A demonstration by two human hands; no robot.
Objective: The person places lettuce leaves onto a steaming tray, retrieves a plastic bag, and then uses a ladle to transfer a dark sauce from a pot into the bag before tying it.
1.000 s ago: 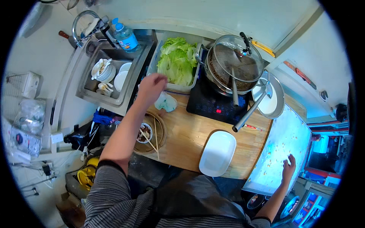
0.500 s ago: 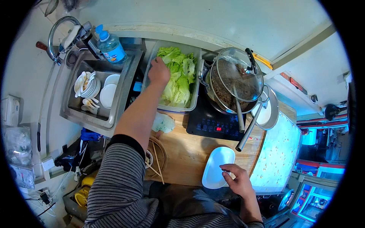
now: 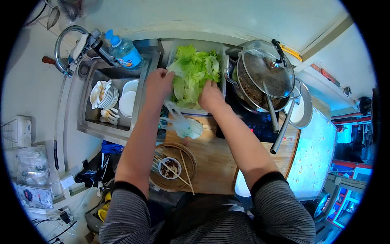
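A white rectangular tray (image 3: 221, 53) at the back of the counter holds a heap of green lettuce leaves (image 3: 195, 71). My left hand (image 3: 159, 83) grips the leaves at the heap's left side. My right hand (image 3: 210, 95) presses on the leaves at the tray's near edge, fingers curled into them. Both forearms reach forward over the wooden counter (image 3: 211, 158). Which fingers are closed under the leaves is partly hidden.
A lidded pan (image 3: 264, 75) sits on a black cooktop (image 3: 254, 124) right of the tray. A sink (image 3: 91, 122) with white bowls and spoons lies left, a water bottle (image 3: 124, 53) behind it. A crumpled plastic bag (image 3: 183, 124), a round tray with small bowl and chopsticks (image 3: 172, 166), a white plate (image 3: 241, 189).
My right hand rose from the white plate at the counter's near edge to the lettuce tray. My left hand stayed at the lettuce. The view shifted closer over the tray.
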